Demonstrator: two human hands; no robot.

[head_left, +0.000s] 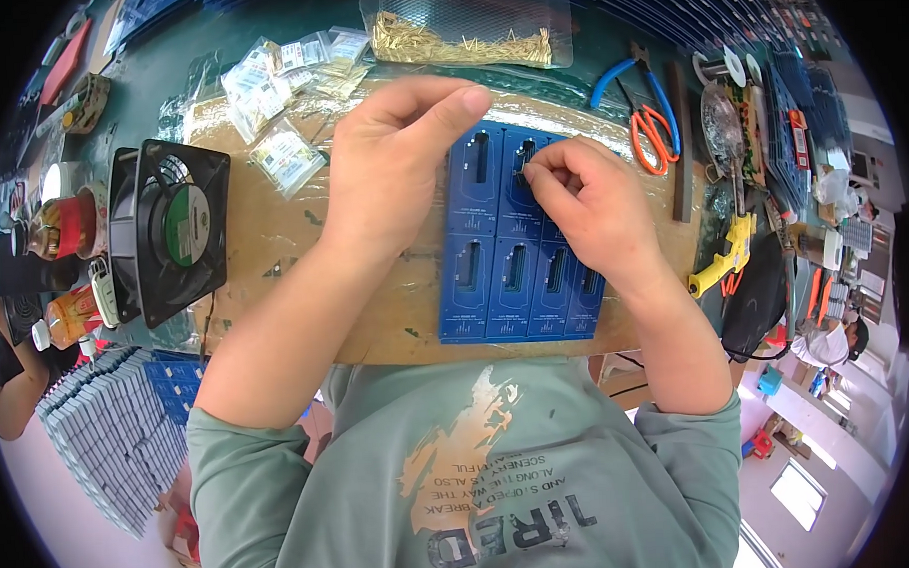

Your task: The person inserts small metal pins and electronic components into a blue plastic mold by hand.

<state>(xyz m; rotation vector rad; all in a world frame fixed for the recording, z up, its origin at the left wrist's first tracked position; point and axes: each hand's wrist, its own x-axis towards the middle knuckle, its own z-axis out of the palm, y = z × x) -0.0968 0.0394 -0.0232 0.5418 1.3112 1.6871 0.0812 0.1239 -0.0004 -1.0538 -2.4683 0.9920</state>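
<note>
A blue circuit board panel (517,272), divided into several slotted sections, lies flat on the brown work mat in front of me. My right hand (592,194) is over its upper right part, thumb and fingertips pinched together at one of the slots. Whatever sits in that pinch is too small to make out. Above the panel's upper left corner, my left hand (395,161) is closed, thumb pressed against the curled index finger; its contents, if any, are hidden. Beyond both hands, a clear plastic tray (465,5) contains a heap of thin gold-coloured pins (456,42).
Small labelled plastic bags (288,160) lie at the far left, with a black fan (172,232) nearer. On the right are blue-handled pliers (653,102), an orange-handled tool (653,142), a dark bar (681,136) and a yellow-handled tool (729,254). Jars (60,228) stand far left.
</note>
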